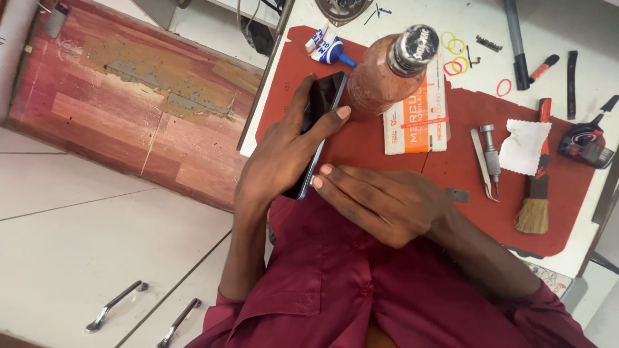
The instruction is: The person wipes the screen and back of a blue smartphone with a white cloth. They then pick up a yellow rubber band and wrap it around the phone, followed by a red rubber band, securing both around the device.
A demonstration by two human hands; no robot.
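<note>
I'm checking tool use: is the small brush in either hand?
No: the brush lies on the red mat, while the left hand holds the phone.

The person wears a dark red, maroon shirt [361, 290] of smooth, slightly shiny cloth that fills the lower middle of the view, from about 6 o'clock out toward 4 o'clock. A button placket runs down its front, with one small matching button [366, 288] showing near the centre, and soft folds fan out around it. The sleeves are short: the left one ends in a hemmed cuff [222, 303] at about 7 o'clock, and the right one [548, 303] bunches above the elbow at 4 o'clock. Both forearms are bare below the sleeves. The hands carry no rings, watch or gloves, and the fingernails are short, plain and unpainted.
</note>
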